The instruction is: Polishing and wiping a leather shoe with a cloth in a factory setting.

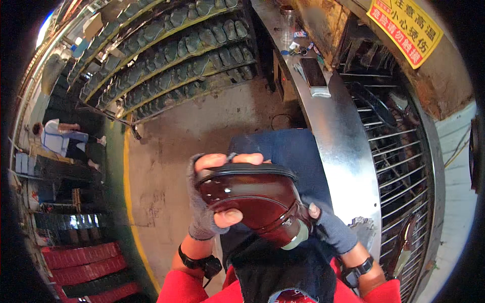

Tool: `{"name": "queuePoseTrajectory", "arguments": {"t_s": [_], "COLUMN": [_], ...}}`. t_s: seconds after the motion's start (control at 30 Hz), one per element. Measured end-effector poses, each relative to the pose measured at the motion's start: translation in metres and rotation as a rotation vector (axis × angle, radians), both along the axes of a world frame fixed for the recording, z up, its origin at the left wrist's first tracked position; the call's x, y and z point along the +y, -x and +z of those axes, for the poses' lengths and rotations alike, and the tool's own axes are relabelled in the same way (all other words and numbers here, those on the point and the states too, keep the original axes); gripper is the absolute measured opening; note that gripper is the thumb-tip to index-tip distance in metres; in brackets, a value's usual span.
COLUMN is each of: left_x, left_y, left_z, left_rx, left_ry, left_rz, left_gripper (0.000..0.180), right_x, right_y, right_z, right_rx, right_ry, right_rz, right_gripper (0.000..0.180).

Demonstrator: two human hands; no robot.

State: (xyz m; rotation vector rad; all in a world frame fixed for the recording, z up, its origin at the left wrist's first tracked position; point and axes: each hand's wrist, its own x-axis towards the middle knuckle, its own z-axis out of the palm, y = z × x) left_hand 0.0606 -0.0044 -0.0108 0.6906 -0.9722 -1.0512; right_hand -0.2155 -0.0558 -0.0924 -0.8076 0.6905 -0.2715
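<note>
A glossy dark reddish-brown leather shoe [252, 197] is held tilted in front of my lap, its black sole edge turned away from me. A pale greenish-white piece [297, 236] sticks out of its opening. My left hand [204, 217], in a grey fingerless glove, grips the toe end, with the thumb on the upper and the fingers over the sole edge. At the heel end, my right hand [333, 227] wears a similar glove; its thumb presses near the back of the shoe, and its other fingers are hidden. Dark blue cloth [288, 144] lies beyond the shoe.
A metal counter [348, 156] runs along my right, carrying a phone [313, 72], keys [303, 50] and a clear bottle [288, 25]. Beyond it, a barred rack [396, 136] holds dark shoes. A shelf rack of shoe-shaped forms [182, 45] stands ahead. Far left, a person [58, 139] sits.
</note>
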Motion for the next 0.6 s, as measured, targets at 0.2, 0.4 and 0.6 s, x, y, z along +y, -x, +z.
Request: {"name": "queuePoseTrajectory", "arguments": {"t_s": [0.2,0.4,0.6], "left_x": [-0.018,-0.024,-0.049], "left_y": [0.001,0.041,0.066], "left_z": [-0.025,-0.049,-0.061], "left_rx": [0.142,-0.262,-0.166], "left_ry": [0.261,-0.191,-0.36], "left_rz": [-0.174,-0.299,-0.145], "left_gripper": [0.091,0.104,0.078], "right_x": [-0.007,-0.095,-0.102], "right_y": [0.025,0.024,-0.001], "right_z": [0.018,0.081,0.084], "right_rx": [0.09,0.136,0.212], "right_ry": [-0.154,0.53,0.918], "right_rz": [-0.402,-0.169,0.215], "right_gripper": [0.065,0.071,0.083]}}
